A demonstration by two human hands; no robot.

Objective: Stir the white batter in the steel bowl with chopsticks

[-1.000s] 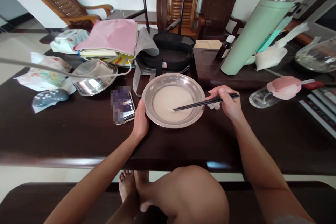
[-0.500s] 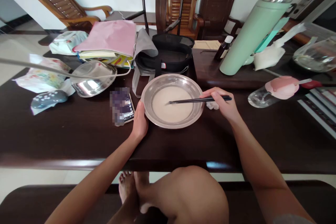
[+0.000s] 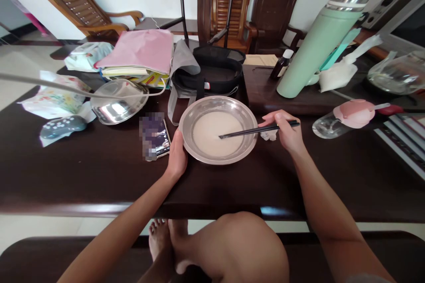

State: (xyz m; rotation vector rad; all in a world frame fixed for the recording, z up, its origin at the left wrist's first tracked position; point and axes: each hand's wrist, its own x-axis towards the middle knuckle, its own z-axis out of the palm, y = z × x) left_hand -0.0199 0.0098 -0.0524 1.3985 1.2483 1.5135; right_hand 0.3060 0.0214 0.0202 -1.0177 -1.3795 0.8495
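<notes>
Pinches chopsticks (image 3: 244,132), pointing left into the bowl (image 3: 219,105) on the counter (image 3: 99,174), between fingers of the right hand (image 3: 288,131); touches its left rim with the left hand (image 3: 177,157), cannot tell how far curled.

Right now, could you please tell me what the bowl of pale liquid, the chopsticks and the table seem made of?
Bowl: metal, probably stainless steel, smooth and shiny; its silvery wall catches reflections.
Chopsticks: black and smooth-looking; wood or plastic, the look leaves it open.
Table: probably dark wood, glossy as if varnished; light gleams along its front edge.
</notes>
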